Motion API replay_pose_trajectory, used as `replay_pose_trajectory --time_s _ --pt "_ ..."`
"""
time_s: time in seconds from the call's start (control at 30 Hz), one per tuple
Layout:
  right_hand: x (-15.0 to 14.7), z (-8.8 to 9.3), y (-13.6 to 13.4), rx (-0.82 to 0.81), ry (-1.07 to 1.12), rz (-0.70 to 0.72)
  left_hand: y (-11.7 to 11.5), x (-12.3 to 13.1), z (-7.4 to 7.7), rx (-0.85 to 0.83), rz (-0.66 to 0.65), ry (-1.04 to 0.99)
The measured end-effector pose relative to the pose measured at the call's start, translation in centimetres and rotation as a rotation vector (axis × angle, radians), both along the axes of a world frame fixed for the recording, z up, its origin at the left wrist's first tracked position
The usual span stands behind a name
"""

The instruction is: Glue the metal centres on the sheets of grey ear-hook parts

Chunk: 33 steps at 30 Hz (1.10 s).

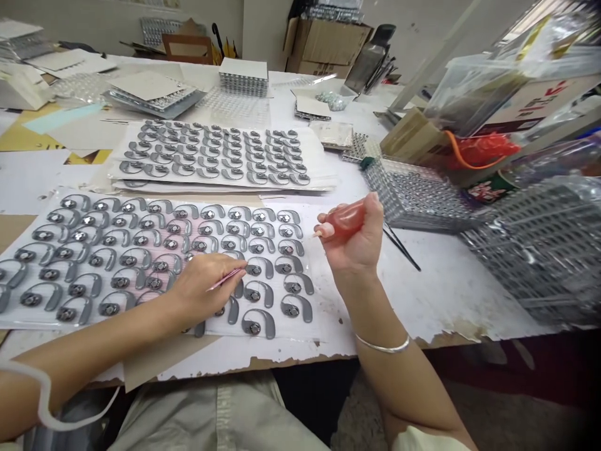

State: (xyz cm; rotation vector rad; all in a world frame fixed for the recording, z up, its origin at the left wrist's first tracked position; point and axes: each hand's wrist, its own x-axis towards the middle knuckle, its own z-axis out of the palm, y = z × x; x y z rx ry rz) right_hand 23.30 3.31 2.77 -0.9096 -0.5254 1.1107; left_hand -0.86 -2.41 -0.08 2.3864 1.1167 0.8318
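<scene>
My left hand (206,285) rests on a clear sheet (28,313) covered with rows of grey ear-hook parts (260,322). Its fingers pinch a thin pink stick (225,279) whose tip points at the hooks near the sheet's right side. My right hand (354,238) hovers just right of the sheet, fingers wrapped round a small reddish soft bottle (345,219). A silver bangle (382,346) sits on that wrist.
A second sheet of grey hooks (211,153) lies behind the first. Stacked trays of small parts (408,194) and grey mesh trays (544,244) stand at the right. Two thin dark sticks (401,247) lie beside my right hand. Cardboard boxes (323,41) sit at the back.
</scene>
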Motion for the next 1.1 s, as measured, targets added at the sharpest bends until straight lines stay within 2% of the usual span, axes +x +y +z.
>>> replay_pose_trajectory --time_s 0.1,0.27,0.47,0.57,0.67,0.8,0.93,1.1 --pt "-0.1 0.2 -0.2 0.036 -0.037 0.008 0.0 -0.3 0.1 0.059 -0.045 0.016" --pt "-0.1 0.2 -0.1 -0.029 -0.041 0.166 -0.2 -0.3 -0.1 0.058 -0.047 -0.018" --pt "0.4 -0.3 0.2 -0.013 -0.175 0.375 -0.4 -0.2 0.0 0.084 -0.084 -0.106" --pt "0.1 -0.3 -0.3 0.046 -0.226 0.281 -0.5 -0.2 -0.2 0.118 -0.157 -0.12" --pt "-1.0 -0.4 -1.3 0.143 -0.386 0.191 -0.5 -0.3 -0.5 0.15 -0.215 -0.116" --pt "-2.4 -0.8 -2.9 0.264 -0.597 0.13 -0.4 -0.3 -1.3 0.302 -0.245 -0.093" --pt "-3.1 -1.9 -3.6 0.347 -0.674 0.126 -0.5 0.0 -1.7 0.384 -0.234 -0.058" --pt "-3.6 -2.9 -3.8 0.425 -0.847 0.122 -0.7 0.6 -1.1 0.467 -0.217 -0.011"
